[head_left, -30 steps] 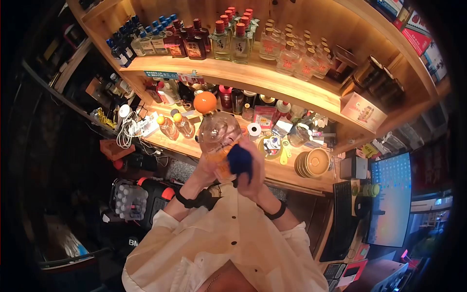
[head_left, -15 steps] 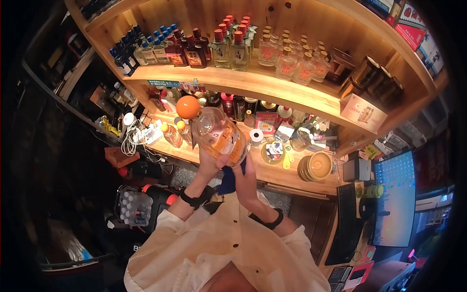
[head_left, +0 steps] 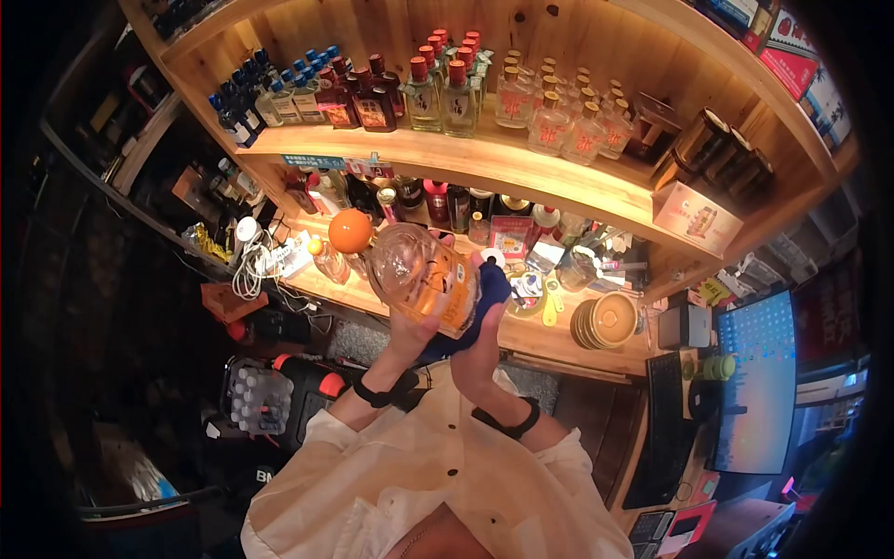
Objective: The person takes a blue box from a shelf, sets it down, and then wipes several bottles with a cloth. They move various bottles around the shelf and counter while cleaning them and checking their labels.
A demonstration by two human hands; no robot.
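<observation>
A large clear bottle [head_left: 424, 279] with a round orange cap [head_left: 351, 231] and an orange label is tilted in front of my chest, cap toward the upper left. My left hand [head_left: 410, 340] is closed around its near side. A dark blue cloth [head_left: 491, 296] lies in my right hand [head_left: 482, 349], pressed against the bottle's lower right end. Part of the right hand's fingers is hidden behind cloth and bottle. Just beyond the cap, a smaller bottle with an orange top [head_left: 328, 263] stands on the wooden counter [head_left: 358, 296].
Above, a wooden shelf [head_left: 521, 154] carries rows of small bottles. On the counter are stacked brown bowls [head_left: 605, 321], a paper roll [head_left: 491, 256] and white cables [head_left: 256, 265]. A monitor [head_left: 756, 382] and keyboard [head_left: 663, 401] are at right, a bottle pack [head_left: 259, 399] at lower left.
The blue cloth has come up from below the bottle to its lower right side with my right hand. The bottle has turned and its cap has shifted slightly down and left.
</observation>
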